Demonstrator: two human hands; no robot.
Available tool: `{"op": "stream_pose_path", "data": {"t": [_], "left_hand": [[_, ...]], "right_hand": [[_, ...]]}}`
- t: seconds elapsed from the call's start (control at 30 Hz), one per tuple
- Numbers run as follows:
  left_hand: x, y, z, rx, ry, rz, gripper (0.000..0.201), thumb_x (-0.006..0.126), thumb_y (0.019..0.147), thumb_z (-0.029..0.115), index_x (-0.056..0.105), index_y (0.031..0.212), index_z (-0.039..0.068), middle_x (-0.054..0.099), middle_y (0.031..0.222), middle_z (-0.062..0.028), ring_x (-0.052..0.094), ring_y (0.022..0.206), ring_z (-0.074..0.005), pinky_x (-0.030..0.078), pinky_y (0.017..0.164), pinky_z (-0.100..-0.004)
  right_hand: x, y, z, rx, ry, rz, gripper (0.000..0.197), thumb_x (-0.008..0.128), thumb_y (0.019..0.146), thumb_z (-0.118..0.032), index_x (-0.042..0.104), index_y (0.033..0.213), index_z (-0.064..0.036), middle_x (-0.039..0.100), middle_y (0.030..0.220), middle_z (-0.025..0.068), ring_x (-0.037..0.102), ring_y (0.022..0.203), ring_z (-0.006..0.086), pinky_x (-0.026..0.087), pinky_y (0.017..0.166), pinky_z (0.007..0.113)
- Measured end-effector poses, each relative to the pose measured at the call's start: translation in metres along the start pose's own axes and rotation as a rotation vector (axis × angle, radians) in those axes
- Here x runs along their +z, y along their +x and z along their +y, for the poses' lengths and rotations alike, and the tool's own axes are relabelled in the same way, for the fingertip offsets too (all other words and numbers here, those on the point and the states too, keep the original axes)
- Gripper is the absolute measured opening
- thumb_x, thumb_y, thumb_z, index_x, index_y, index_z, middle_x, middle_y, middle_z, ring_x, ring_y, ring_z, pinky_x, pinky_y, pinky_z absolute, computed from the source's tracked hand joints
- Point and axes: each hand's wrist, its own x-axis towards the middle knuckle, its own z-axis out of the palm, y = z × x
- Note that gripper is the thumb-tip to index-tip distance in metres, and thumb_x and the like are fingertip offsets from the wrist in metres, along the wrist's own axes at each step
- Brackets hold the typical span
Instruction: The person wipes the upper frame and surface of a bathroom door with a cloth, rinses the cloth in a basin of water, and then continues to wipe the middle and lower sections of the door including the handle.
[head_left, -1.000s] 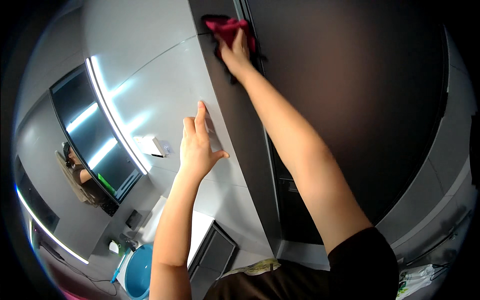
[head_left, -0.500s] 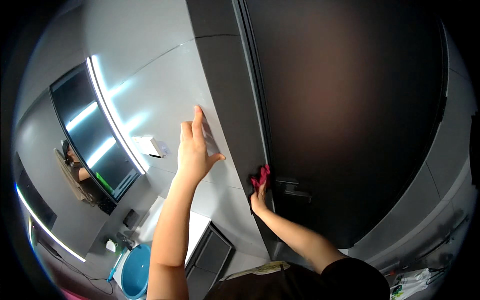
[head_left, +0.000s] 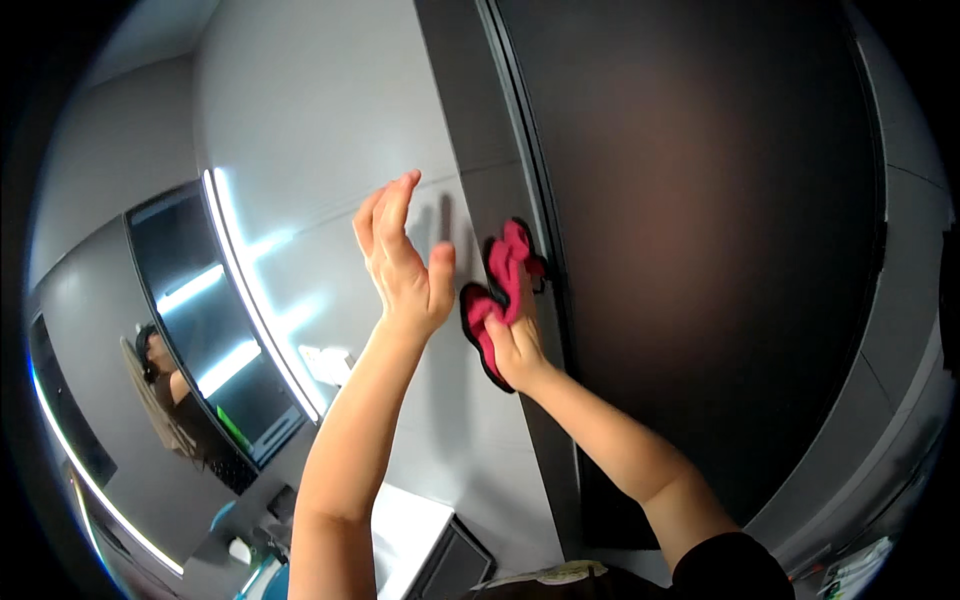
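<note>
The fingers of the right hand (head_left: 518, 355) are closed around a bunched, bright pink fabric cloth with a black border (head_left: 512, 245), the thumb pressed into its lower folds. The cloth sits in front of a flat, dark grey vertical strip (head_left: 490, 120) beside the door; part of it reaches past the strip's left edge, and whether it touches the surface cannot be told. The left hand (head_left: 405, 265) is raised just to the left of the cloth, its fingers slightly bent and close together, its thumb standing wide of them. It appears to be apart from the smooth, light grey tiled wall (head_left: 330, 110), where its shadow falls to the right of the fingers.

Beyond the right hand, a large, smooth, nearly black door panel (head_left: 700, 400) fills much of the right side. A short black sleeve (head_left: 730, 565) covers the person's right upper arm. To the left of the left forearm, a small white box-shaped fitting (head_left: 328, 365) is mounted on the wall, near a long, bright white light strip (head_left: 260, 310) along a dark-framed mirror cabinet (head_left: 195, 270). A person is reflected in the mirrored surfaces at far left. Below are a white countertop (head_left: 415, 520) and, partly hidden at the lower edge, a blue plastic basin (head_left: 275, 585).
</note>
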Motion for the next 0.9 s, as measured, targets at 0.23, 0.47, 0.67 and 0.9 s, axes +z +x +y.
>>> {"op": "stream_pose_path", "data": {"t": [0.23, 0.47, 0.67, 0.9], "left_hand": [[0.04, -0.016, -0.011, 0.076, -0.315, 0.043, 0.088, 0.048, 0.086, 0.06, 0.018, 0.143, 0.001, 0.021, 0.145, -0.0304, 0.025, 0.133, -0.0444, 0.023, 0.107, -0.0521], [0.032, 0.008, 0.004, -0.007, -0.229, -0.003, 0.088, 0.044, 0.089, 0.059, 0.014, 0.144, -0.003, 0.018, 0.147, -0.0302, 0.019, 0.137, -0.0432, 0.018, 0.11, -0.0489], [0.03, 0.052, 0.01, -0.056, -0.107, -0.025, 0.073, 0.053, 0.086, 0.03, 0.021, 0.142, -0.003, 0.019, 0.148, -0.0256, 0.02, 0.138, -0.0407, 0.019, 0.111, -0.0463], [0.039, 0.058, -0.004, -0.076, 0.113, -0.165, 0.078, 0.048, 0.064, -0.003, 0.028, 0.139, -0.003, 0.023, 0.146, -0.026, 0.022, 0.137, -0.0419, 0.02, 0.111, -0.0462]], "right_hand": [[0.001, 0.113, 0.003, -0.163, 0.071, 0.076, 0.053, 0.048, 0.09, -0.024, 0.036, 0.134, 0.0025, 0.033, 0.141, 0.0247, 0.027, 0.131, 0.0414, 0.019, 0.109, 0.046], [-0.002, 0.187, 0.011, -0.257, 0.083, 0.043, 0.052, 0.045, 0.091, -0.027, 0.036, 0.133, 0.0018, 0.031, 0.14, 0.0259, 0.025, 0.132, 0.0418, 0.016, 0.109, 0.046], [0.0, 0.253, 0.017, -0.345, -0.019, -0.04, 0.062, 0.043, 0.094, -0.034, 0.023, 0.143, -0.0018, 0.015, 0.151, 0.0194, 0.012, 0.14, 0.0343, 0.011, 0.113, 0.04], [0.018, 0.347, 0.011, -0.374, 0.02, -0.047, 0.085, 0.045, 0.087, -0.058, 0.018, 0.145, -0.001, 0.017, 0.15, 0.0246, 0.013, 0.14, 0.0395, 0.01, 0.112, 0.049]]}}
